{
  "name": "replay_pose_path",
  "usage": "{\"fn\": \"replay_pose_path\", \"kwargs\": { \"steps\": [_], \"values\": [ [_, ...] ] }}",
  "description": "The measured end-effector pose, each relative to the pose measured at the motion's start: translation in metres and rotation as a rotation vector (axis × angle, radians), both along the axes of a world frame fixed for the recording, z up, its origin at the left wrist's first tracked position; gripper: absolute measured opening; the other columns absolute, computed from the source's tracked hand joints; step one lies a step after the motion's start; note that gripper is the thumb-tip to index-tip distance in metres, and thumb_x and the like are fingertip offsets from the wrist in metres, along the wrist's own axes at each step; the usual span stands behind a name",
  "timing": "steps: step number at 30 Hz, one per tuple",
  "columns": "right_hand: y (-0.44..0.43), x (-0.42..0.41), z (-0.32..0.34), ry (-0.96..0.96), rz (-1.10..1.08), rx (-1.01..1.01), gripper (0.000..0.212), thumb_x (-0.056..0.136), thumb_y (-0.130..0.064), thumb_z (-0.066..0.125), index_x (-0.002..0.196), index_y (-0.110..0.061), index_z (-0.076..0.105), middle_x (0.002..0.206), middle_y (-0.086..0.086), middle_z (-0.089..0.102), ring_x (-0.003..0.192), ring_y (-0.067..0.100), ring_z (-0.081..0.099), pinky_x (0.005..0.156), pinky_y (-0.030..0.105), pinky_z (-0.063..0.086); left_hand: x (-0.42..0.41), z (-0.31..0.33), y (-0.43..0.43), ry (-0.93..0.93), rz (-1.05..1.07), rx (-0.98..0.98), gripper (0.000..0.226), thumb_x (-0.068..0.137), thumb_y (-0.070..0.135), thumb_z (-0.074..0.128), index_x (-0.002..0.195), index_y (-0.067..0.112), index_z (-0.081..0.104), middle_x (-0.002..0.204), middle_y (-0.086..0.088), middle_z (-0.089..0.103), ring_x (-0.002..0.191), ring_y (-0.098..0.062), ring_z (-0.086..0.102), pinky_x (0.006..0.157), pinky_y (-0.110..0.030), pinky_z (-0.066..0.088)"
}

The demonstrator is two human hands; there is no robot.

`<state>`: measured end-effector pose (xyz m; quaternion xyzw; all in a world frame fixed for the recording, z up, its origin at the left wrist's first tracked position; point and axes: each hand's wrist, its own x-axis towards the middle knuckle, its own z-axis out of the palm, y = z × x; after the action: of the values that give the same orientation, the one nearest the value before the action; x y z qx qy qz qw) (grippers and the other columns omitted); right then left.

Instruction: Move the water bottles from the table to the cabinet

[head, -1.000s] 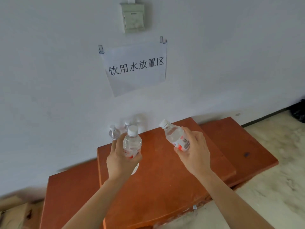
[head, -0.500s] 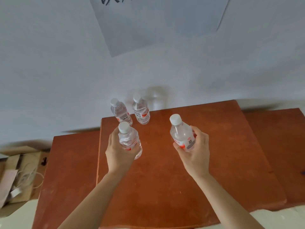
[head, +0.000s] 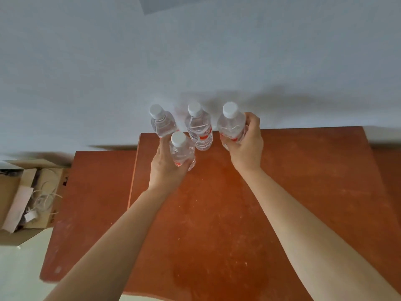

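Head view: left hand grips front bottle, right hand grips rightmost bottle.

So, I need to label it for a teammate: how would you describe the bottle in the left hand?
Find the red-brown cabinet top against the white wall; four clear white-capped bottles cluster at its back left corner. Three form a row by the wall, the rightmost in the right hand. Your bottle is alone in front of that row, gripped by the left hand.
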<state>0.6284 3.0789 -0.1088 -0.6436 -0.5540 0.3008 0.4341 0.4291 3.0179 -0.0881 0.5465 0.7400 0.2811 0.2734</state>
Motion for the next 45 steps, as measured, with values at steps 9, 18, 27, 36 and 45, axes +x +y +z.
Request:
{"fn": "replay_pose_path", "kwargs": {
  "steps": [9,18,27,36,45],
  "values": [
    [0.004,0.009,-0.018,-0.158,0.105,-0.079,0.083,0.086,-0.032,0.082,0.150,-0.013,0.034,0.145,0.006,0.055,0.130,0.027,0.058,0.099,0.030,0.048,-0.009,-0.007,0.000,-0.128,0.087,-0.076,0.071,0.079,0.028,0.086,0.136,0.025,0.043,0.119,0.007,0.066,0.095,-0.012,0.068,0.073,-0.015,0.046],
    [-0.064,0.016,-0.007,-0.586,0.144,-0.068,0.092,0.099,-0.052,0.059,0.162,-0.016,0.004,0.167,0.020,0.019,0.151,0.036,0.032,0.116,0.053,0.041,-0.019,0.010,-0.051,0.216,-0.012,-0.197,0.087,0.098,0.045,0.058,0.161,0.028,0.002,0.168,-0.003,0.016,0.151,-0.026,0.026,0.112,-0.045,0.036],
    [-0.044,-0.016,0.176,-0.654,0.133,0.386,0.076,0.104,-0.060,0.039,0.164,-0.020,0.014,0.170,0.021,0.007,0.157,0.038,0.015,0.123,0.060,0.022,-0.066,0.171,-0.055,0.601,-0.077,0.240,0.067,0.104,0.058,0.019,0.161,0.025,0.006,0.169,-0.009,0.001,0.156,-0.028,0.000,0.124,-0.055,0.013],
    [-0.074,-0.104,0.462,-0.516,0.206,1.060,0.071,0.106,-0.053,0.044,0.161,-0.013,0.025,0.166,0.027,0.017,0.155,0.040,0.018,0.124,0.059,0.017,-0.129,0.444,-0.146,0.910,0.269,0.804,0.065,0.108,0.050,0.033,0.161,0.015,0.018,0.167,-0.021,0.011,0.155,-0.038,0.008,0.122,-0.061,0.014],
    [-0.223,-0.221,0.489,-0.227,0.637,1.223,0.079,0.101,-0.061,0.050,0.161,-0.016,0.025,0.166,0.029,0.014,0.155,0.042,0.014,0.123,0.062,0.014,-0.163,0.466,-0.406,1.097,0.809,0.580,0.069,0.105,0.058,0.026,0.161,0.020,0.016,0.168,-0.019,0.005,0.155,-0.035,0.002,0.121,-0.064,0.009]
  ]
}}
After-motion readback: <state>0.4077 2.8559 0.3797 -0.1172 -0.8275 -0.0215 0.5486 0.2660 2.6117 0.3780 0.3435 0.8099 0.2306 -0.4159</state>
